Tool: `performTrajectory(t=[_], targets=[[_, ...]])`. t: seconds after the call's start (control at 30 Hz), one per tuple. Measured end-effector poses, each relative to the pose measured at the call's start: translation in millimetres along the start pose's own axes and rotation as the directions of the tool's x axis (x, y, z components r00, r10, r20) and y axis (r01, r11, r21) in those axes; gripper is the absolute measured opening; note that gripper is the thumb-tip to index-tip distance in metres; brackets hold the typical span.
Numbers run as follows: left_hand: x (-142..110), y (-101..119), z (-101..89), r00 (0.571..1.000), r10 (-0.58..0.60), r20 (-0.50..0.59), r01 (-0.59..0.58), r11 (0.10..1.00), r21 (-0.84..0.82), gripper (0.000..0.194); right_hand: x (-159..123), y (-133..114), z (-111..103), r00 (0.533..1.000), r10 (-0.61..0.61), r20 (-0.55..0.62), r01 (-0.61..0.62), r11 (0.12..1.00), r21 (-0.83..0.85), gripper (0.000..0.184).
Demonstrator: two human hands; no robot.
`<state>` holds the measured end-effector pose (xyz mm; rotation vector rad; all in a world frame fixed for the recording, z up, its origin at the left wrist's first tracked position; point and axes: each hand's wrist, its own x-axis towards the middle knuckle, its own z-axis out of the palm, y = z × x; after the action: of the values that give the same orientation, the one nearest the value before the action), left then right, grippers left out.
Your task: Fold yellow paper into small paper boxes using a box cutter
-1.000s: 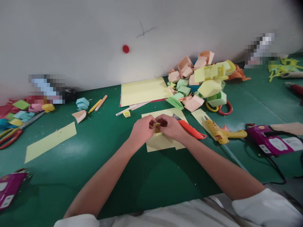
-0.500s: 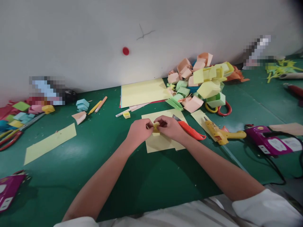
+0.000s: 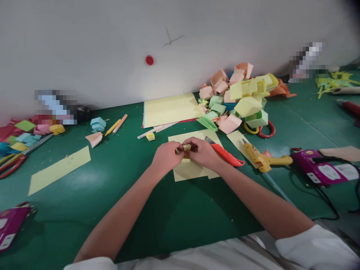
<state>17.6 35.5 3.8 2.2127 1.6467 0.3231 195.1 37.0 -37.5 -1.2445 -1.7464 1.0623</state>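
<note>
Both hands meet at the middle of the green table (image 3: 174, 217). My left hand (image 3: 166, 156) and my right hand (image 3: 203, 151) pinch a small folded yellow paper piece (image 3: 185, 149) between their fingertips. They hover just over a yellow sheet (image 3: 194, 167) lying flat on the table. An orange utility knife (image 3: 226, 154) lies right beside my right hand.
A yellow glue gun (image 3: 263, 158) and a purple device (image 3: 319, 167) with a black cable lie to the right. A heap of folded coloured paper shapes (image 3: 239, 99) and scissors (image 3: 260, 129) sit behind. Yellow sheets (image 3: 168, 108), pencils (image 3: 116, 125), paper scraps and a yellow strip (image 3: 59, 169) lie left.
The hands stayed together over the yellow sheet, their fingers working the small yellow piece; it has turned slightly between the fingertips. Nothing else moved.
</note>
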Motion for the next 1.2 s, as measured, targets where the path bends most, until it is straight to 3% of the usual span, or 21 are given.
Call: performTrajectory(t=[0.27,0.47,0.67,0.87,1.2], targets=[[-0.2,-0.2,1.2,1.0,0.024,-0.005,-0.024,0.999,0.026,0.015,-1.1,0.2,-2.6,1.0,-0.002,0.003,0.002,0.999,-0.039,0.036],[0.6,-3.7,3.4,0.997,0.074,0.012,-0.074,0.997,0.013,0.016,-3.2,-0.9,-4.9,1.0,-0.014,0.012,0.015,0.996,-0.085,0.024],[1.6,-6.0,3.4,0.998,0.068,0.008,-0.068,0.998,0.013,0.019,-6.0,-5.1,-2.8,0.999,-0.036,0.006,0.036,0.988,-0.148,0.035],[1.0,-6.4,1.7,0.997,0.074,0.016,-0.074,0.997,0.004,0.016,-5.0,-7.3,-5.4,1.0,-0.015,0.001,0.014,0.966,-0.259,0.011],[-2.8,-3.5,1.8,0.992,0.128,0.004,-0.128,0.99,0.062,0.021,-5.7,-11.4,-0.4,0.999,0.019,-0.05,-0.037,0.927,-0.373,0.007]])
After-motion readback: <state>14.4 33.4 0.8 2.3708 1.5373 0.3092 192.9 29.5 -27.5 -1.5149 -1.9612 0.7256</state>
